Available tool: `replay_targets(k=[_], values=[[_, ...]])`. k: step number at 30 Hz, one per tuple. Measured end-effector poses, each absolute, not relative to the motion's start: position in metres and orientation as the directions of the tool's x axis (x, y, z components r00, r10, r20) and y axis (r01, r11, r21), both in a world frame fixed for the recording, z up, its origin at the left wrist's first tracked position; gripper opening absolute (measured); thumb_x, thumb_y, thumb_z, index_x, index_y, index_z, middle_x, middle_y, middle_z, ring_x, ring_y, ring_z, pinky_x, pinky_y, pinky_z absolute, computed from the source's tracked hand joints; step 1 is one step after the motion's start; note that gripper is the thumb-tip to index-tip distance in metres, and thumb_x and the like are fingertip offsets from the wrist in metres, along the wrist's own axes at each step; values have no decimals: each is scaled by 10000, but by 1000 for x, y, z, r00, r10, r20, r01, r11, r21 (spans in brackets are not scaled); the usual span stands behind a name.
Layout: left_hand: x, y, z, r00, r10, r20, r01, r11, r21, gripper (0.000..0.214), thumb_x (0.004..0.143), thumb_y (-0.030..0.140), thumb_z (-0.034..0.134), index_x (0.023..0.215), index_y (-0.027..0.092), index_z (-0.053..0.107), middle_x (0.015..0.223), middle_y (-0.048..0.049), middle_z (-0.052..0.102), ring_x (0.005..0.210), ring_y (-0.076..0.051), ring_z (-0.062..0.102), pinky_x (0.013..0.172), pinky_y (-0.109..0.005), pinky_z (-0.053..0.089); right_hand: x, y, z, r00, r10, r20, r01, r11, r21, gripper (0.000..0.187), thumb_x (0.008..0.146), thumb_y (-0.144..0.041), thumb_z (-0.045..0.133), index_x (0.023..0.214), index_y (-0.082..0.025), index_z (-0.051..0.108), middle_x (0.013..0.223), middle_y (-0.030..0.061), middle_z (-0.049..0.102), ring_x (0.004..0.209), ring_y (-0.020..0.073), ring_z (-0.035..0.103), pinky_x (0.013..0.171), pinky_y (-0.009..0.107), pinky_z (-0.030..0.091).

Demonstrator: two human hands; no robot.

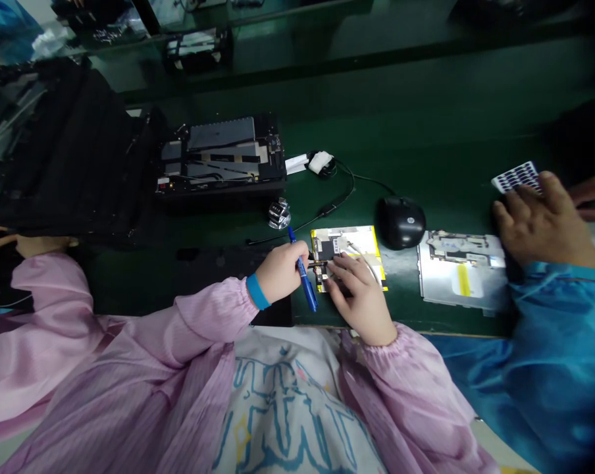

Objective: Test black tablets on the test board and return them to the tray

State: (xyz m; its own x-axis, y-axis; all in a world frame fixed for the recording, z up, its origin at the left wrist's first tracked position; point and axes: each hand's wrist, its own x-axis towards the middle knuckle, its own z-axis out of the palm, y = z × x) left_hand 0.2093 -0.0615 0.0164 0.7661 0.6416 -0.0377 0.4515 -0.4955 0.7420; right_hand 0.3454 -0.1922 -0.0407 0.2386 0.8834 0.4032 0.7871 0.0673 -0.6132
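Observation:
My left hand (284, 266), with a blue wristband, is closed around a blue marker pen (306, 284) that slants down toward the bench edge. A thin dark tool tip pokes out of the same fist over the device; its kind is unclear. Under my hands lies a flat electronic device part (371, 238) with white sheeting, yellow edges and a dark circuit area. My right hand (361, 296) rests on it, fingers stretched out and spread over its lower middle. A pale cable (364, 257) curves beside those fingers.
A stack of opened dark devices (223, 155) stands behind, with a taller stack (45, 145) at left. Near the device part are a black mouse (402, 222), a small clear-and-black object (279, 214) and a silver panel (440, 280). A co-worker's hand (549, 227) touches a label sheet (517, 176).

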Motion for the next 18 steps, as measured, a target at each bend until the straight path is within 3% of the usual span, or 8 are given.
replay_targets(k=[13, 18], values=[[209, -60, 18, 769, 635, -67, 474, -498, 726, 190, 708, 21, 481, 653, 190, 417, 659, 13, 515, 640, -130, 487, 630, -256, 387, 343, -193, -41, 197, 896, 397, 834, 59, -548, 297, 905, -243, 504, 1180, -193, 603, 1170, 135, 603, 1222, 296, 518, 1051, 594, 389], [209, -58, 17, 781, 621, -66, 481, -530, 698, 203, 708, 15, 470, 655, 196, 393, 650, 12, 487, 632, -135, 466, 608, -259, 358, 340, -191, -39, 163, 911, 378, 882, 38, -471, 313, 919, -270, 494, 1204, -168, 572, 1159, 150, 588, 1218, 307, 503, 1036, 589, 399]])
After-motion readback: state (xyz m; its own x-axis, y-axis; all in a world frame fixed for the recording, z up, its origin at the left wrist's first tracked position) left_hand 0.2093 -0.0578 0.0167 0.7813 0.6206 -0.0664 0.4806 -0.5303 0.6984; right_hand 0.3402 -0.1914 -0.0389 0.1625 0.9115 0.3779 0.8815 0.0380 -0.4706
